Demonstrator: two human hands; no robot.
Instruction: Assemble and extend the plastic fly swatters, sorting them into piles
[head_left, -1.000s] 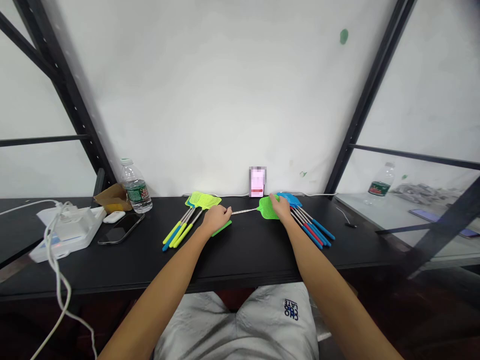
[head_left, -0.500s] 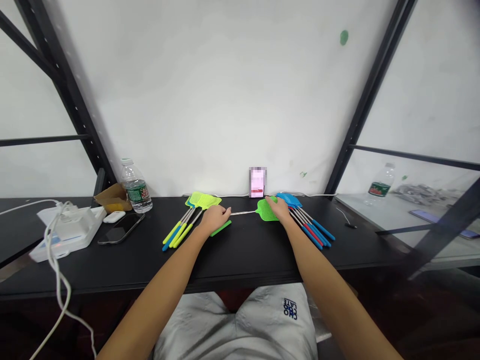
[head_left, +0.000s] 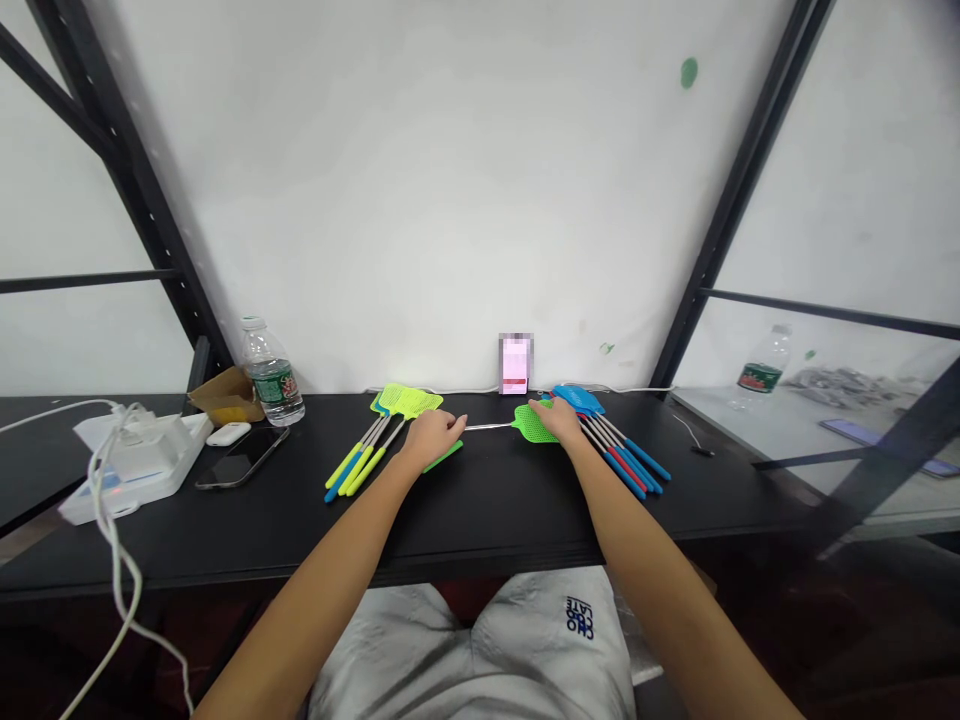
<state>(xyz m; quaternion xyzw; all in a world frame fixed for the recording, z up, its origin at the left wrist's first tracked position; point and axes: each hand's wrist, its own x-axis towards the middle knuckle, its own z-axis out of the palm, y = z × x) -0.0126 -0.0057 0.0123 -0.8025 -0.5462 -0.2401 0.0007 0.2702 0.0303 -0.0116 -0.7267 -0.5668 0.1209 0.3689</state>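
Green fly swatter point(head_left: 527, 425) lies lengthwise near the far edge of the black tabletop point(head_left: 247, 530), between two fanned groups: yellow-green swatters point(head_left: 397, 402) toward the left, blue swatters point(head_left: 576, 400) toward the right. In the head view, the right hand point(head_left: 556, 419) lies palm-down on its mesh head point(head_left: 525, 428), the left hand point(head_left: 433, 436) over the shaft's end above its green grip point(head_left: 442, 456); whether either hand grips, I cannot tell. Neither group is touched.
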